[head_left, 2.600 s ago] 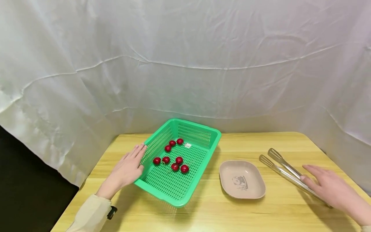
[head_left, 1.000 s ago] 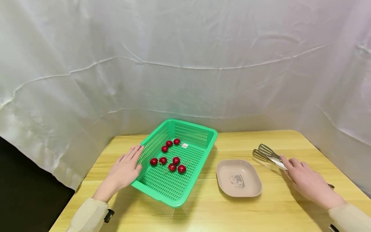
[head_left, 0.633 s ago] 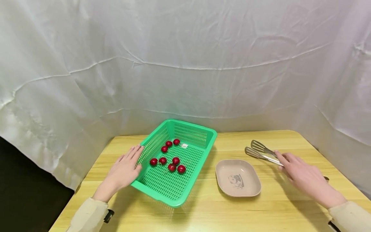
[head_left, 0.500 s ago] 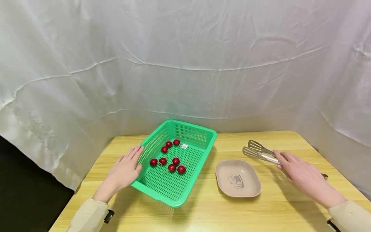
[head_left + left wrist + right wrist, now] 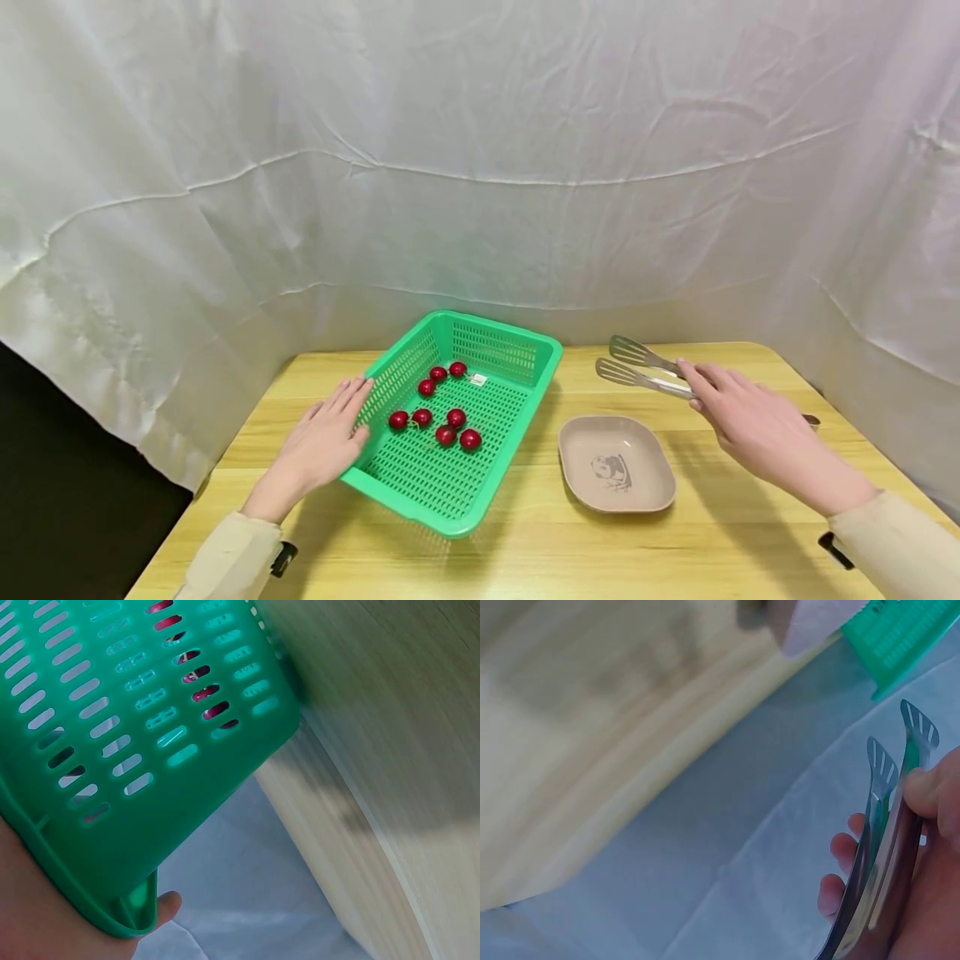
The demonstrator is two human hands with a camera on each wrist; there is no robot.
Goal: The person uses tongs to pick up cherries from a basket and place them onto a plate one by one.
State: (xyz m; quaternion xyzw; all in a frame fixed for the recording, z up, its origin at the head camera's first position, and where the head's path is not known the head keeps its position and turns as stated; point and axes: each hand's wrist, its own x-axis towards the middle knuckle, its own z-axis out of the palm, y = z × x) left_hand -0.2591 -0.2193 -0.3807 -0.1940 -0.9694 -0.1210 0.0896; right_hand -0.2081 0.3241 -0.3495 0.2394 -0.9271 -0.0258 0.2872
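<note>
In the head view my left hand [image 5: 322,442] lies with straight fingers on the left rim of a green plastic basket [image 5: 513,454]. Several red cherry-like fruits [image 5: 470,439], some with thin stems, sit on the basket floor, grouped toward the left and middle. My right hand [image 5: 765,433] grips metal tongs [image 5: 637,376], held above the table with their two slotted heads apart and pointing left. In the right wrist view the thumb presses one arm of the tongs [image 5: 883,877], and fingertips show at the other. A beige dish [image 5: 652,471] with a panda print holds nothing.
The basket and dish stand on a wooden table [image 5: 570,558], the dish between the basket and my right hand. Pale cloth [image 5: 480,167] hangs behind the table and along both sides. A small white tag [image 5: 477,380] lies inside the basket.
My right hand has taken hold of the tongs, lifted them off the table and carried them left toward the space behind the dish. My left hand stays on the basket rim.
</note>
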